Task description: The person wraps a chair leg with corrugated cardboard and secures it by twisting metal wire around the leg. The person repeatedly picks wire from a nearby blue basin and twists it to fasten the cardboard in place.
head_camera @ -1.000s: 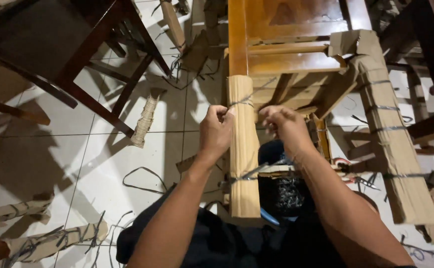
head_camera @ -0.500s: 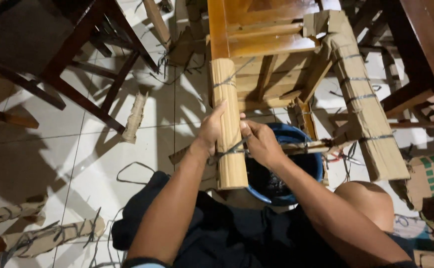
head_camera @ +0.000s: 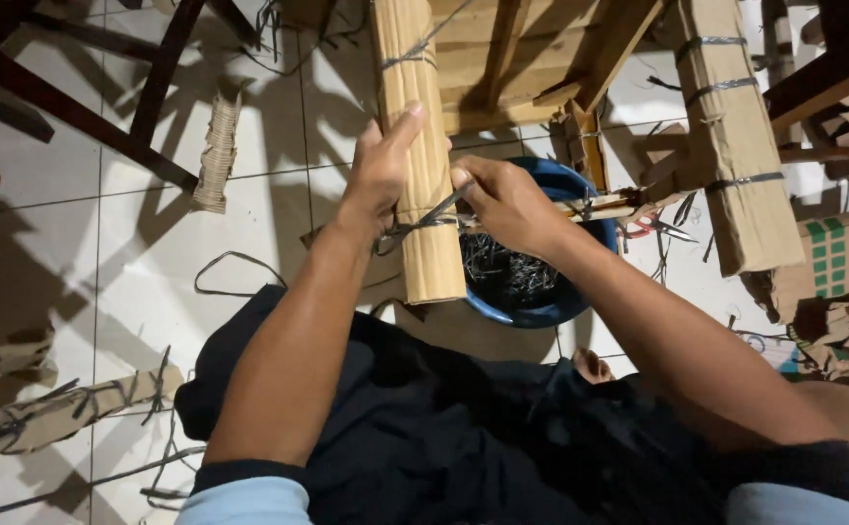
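Your left hand [head_camera: 381, 180] grips the cardboard-wrapped chair leg [head_camera: 415, 146] in the middle. Your right hand [head_camera: 507, 199] pinches the thin strap [head_camera: 424, 222] around it. Hold the leg steady and pull the strap gently.

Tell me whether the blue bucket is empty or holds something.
Not empty: the blue bucket holds a tangle of thin dark strips, visible just below the right hand.

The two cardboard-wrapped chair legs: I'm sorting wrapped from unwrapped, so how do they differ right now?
The near leg is held by the left hand, while the right hand works a strap at its lower end; the far leg is untouched. The near leg shows fewer straps than the far leg's three. Both wear corrugated cardboard.
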